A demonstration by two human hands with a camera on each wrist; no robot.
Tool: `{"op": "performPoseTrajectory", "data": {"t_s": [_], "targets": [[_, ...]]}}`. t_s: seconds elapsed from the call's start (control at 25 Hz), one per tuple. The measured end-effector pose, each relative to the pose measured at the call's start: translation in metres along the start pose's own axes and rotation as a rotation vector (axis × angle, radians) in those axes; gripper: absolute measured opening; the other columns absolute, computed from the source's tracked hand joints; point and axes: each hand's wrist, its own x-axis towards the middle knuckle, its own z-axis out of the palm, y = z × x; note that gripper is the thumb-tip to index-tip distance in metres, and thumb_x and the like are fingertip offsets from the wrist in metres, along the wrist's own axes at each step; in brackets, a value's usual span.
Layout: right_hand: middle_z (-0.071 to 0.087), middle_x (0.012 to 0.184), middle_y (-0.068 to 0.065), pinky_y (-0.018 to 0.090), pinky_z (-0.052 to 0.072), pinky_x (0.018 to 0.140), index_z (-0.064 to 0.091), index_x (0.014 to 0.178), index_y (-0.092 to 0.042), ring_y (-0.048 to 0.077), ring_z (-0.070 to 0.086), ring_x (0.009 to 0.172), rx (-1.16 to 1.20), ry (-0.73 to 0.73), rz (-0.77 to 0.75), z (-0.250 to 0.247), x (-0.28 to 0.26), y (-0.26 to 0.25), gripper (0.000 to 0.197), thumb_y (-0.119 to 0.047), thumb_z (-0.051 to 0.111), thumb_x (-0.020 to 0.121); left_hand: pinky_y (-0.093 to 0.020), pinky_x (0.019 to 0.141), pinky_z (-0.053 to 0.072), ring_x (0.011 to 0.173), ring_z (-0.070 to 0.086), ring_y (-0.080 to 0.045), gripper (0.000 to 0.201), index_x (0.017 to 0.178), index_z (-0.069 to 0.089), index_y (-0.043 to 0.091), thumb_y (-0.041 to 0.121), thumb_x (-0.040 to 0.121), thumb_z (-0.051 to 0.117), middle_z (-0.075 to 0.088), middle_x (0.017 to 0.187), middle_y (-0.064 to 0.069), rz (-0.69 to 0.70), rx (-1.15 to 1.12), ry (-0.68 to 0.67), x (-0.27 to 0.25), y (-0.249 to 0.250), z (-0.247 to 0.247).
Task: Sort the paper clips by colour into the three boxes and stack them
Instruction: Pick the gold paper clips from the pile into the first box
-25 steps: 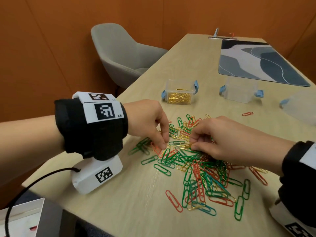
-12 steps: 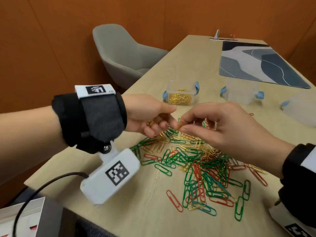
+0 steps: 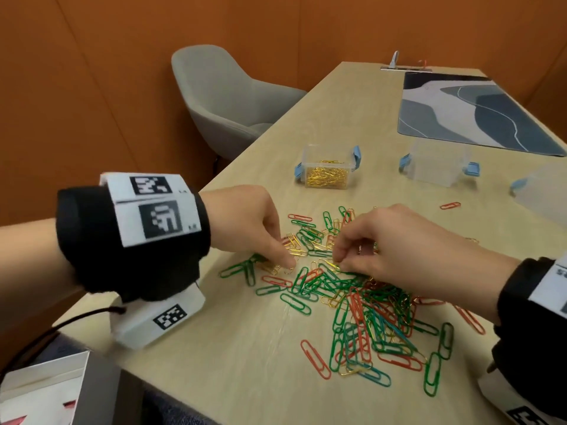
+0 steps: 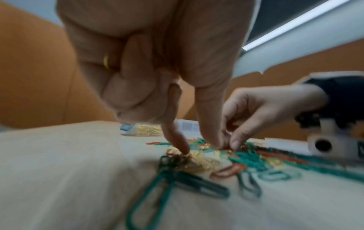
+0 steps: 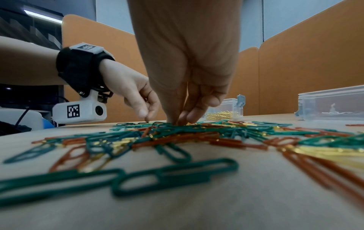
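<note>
A mixed pile of green, red and gold paper clips (image 3: 352, 302) lies on the table. My left hand (image 3: 290, 266) reaches down at the pile's left edge. Its index finger (image 4: 182, 147) touches loose gold clips (image 4: 199, 161), and a gold clip (image 4: 106, 62) shows between the fingers curled into the palm. My right hand (image 3: 339, 265) pinches at a gold clip on the pile's near top, fingertips (image 5: 178, 120) down among the clips. A clear box with gold clips (image 3: 326, 176) stands behind the pile. An empty clear box (image 3: 438, 167) is to its right, a third box (image 3: 543, 194) at the right edge.
One red clip (image 3: 450, 205) lies alone near the third box. A patterned desk mat (image 3: 466, 115) covers the far right of the table (image 3: 214, 363). A grey chair (image 3: 224, 96) stands beyond the table's left edge. White paper (image 3: 40, 394) sits below the near left corner.
Half a second ago both hands met above the pile, the left palm turned up with gold clips in it. Now both have dropped back onto the pile, the left palm facing down.
</note>
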Motion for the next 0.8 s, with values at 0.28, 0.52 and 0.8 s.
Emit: {"op": "performPoseTrajectory", "data": {"t_s": [0.28,0.52,0.8], "targets": [[0.065,0.075,-0.012,0.009,0.037,0.056,0.071,0.083,-0.029,0.0,0.055,0.064,0.026,0.01,0.026,-0.0027,-0.0007,-0.0034,0.003,-0.028,0.07,0.08,-0.01,0.044,0.032,0.046,0.046,0.013,0.019,0.082,0.074,0.022,0.037,0.07,0.077,0.045,0.033,0.026,0.101,0.032,0.131,0.008,0.0077,0.0099],[0.063,0.071,-0.013,0.003,0.038,0.049,0.072,0.084,-0.027,-0.001,0.052,0.057,0.037,-0.024,0.058,-0.0015,0.0017,-0.0054,0.007,-0.027,0.073,0.078,-0.009,0.043,0.032,0.048,0.047,0.001,0.021,0.082,0.076,0.022,0.037,0.069,0.078,0.046,0.035,0.016,0.092,0.051,0.155,0.0076,0.0101,0.0118],[0.061,0.07,-0.012,0.006,0.037,0.053,0.066,0.08,-0.024,-0.001,0.053,0.062,-0.011,-0.066,0.043,0.0004,0.0022,-0.0049,0.009,-0.023,0.061,0.087,-0.002,0.049,0.034,0.051,0.044,0.02,0.011,0.086,0.075,0.021,0.029,0.081,0.069,0.045,0.033,0.027,0.097,0.006,0.25,0.0084,0.0036,0.0024]]}}
